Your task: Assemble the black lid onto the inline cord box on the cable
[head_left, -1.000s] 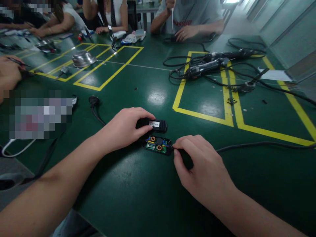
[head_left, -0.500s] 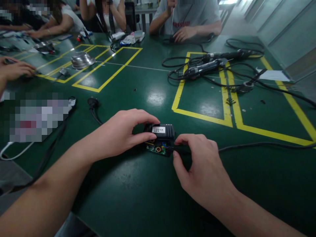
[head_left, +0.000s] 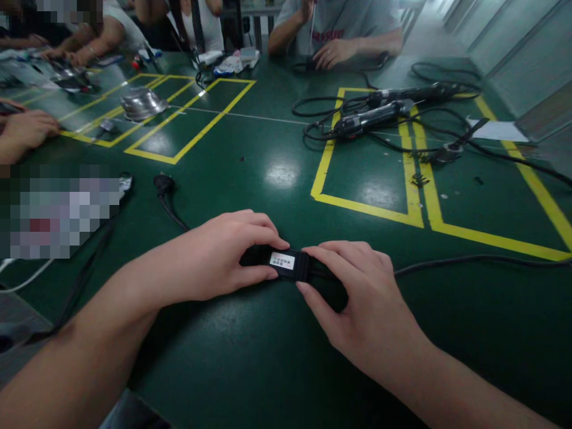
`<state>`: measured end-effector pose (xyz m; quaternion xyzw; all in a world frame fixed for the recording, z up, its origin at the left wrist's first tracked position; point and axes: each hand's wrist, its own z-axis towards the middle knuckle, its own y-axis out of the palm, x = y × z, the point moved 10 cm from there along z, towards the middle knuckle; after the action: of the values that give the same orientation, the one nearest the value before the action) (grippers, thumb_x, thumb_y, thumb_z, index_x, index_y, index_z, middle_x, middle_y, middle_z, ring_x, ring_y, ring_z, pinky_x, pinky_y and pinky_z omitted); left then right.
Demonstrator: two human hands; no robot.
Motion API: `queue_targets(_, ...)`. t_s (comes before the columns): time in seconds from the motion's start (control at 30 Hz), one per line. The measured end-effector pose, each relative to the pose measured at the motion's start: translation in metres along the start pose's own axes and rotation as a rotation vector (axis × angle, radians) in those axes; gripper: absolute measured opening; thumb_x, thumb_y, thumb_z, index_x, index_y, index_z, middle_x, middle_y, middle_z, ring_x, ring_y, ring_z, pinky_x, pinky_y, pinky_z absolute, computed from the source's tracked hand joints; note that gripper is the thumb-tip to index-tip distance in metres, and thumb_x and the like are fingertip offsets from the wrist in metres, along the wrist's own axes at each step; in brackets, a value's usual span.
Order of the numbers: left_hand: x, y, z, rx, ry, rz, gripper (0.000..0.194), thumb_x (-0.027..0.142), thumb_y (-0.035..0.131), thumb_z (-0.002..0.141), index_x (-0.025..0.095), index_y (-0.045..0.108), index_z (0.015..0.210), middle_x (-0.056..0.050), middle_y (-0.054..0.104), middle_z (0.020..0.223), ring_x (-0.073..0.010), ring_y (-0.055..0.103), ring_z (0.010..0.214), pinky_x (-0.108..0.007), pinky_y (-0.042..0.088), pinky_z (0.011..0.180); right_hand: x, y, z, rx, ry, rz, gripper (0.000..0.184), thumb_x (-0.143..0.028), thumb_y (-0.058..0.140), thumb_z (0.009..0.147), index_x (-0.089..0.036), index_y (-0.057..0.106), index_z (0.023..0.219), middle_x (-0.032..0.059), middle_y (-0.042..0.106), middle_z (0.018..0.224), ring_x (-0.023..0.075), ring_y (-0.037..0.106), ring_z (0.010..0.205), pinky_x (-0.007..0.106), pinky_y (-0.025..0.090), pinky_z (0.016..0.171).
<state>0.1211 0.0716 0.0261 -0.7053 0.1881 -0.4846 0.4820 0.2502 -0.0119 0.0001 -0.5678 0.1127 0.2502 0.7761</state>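
A small black plastic housing cover (head_left: pixel 292 265) with a white printed label lies over the lower shell, and the circuit board is hidden beneath it. My left hand (head_left: pixel 223 256) grips the cover's left end between thumb and fingers. At the right end my right hand (head_left: pixel 357 286) pinches the housing's edges with thumb and forefinger. A black power cord (head_left: pixel 447 262) runs from under my right hand to the right. Beyond my left hand, a black plug (head_left: pixel 164 185) rests on the table, its cord passing behind that hand.
Two black electric screwdrivers (head_left: pixel 375 122) with looped cords lie at the back right. A metal bowl (head_left: pixel 142 104) stands at the back left, nearer than a co-worker's tools. Yellow tape (head_left: pixel 366 207) marks the green table. Other people sit across and to the left.
My left hand has brought the cover down from behind the open shell onto it, covering the circuit board. My right hand has shifted from the cord end onto the housing's right end.
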Motion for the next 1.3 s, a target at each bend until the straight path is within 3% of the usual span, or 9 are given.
queue_targets(0.83, -0.0001, 0.0029, -0.0015, 0.000, -0.039, 0.006, 0.028, 0.021, 0.081, 0.095, 0.025, 0.073, 0.122, -0.003, 0.076, 0.118, -0.0243, 0.071, 0.109, -0.035, 0.055, 0.098, -0.0023, 0.0009, 0.0013, 0.001, 0.008, 0.016, 0.026, -0.029, 0.064, 0.101, -0.022, 0.070, 0.125, 0.0121, 0.077, 0.119, 0.0336, 0.069, 0.110, 0.052, 0.048, 0.092)
queue_targets(1.07, -0.0002, 0.0032, -0.0015, -0.007, -0.038, -0.016, 0.028, 0.024, 0.083, 0.095, 0.026, 0.073, 0.121, -0.002, 0.076, 0.117, -0.0238, 0.071, 0.108, -0.034, 0.054, 0.097, -0.0034, -0.0029, 0.0016, -0.021, -0.001, 0.080, 0.036, -0.022, 0.057, 0.093, -0.020, 0.069, 0.127, 0.0133, 0.076, 0.121, 0.0336, 0.069, 0.111, 0.054, 0.048, 0.094)
queue_targets(1.3, -0.0012, 0.0044, -0.0007, -0.011, -0.053, -0.019, 0.027, 0.022, 0.083, 0.095, 0.026, 0.073, 0.120, -0.002, 0.075, 0.116, -0.0238, 0.070, 0.108, -0.034, 0.053, 0.097, -0.0024, -0.0020, 0.0020, -0.007, 0.007, 0.062, 0.031, -0.018, 0.051, 0.099, -0.022, 0.069, 0.124, 0.0120, 0.077, 0.119, 0.0315, 0.071, 0.109, 0.052, 0.048, 0.094)
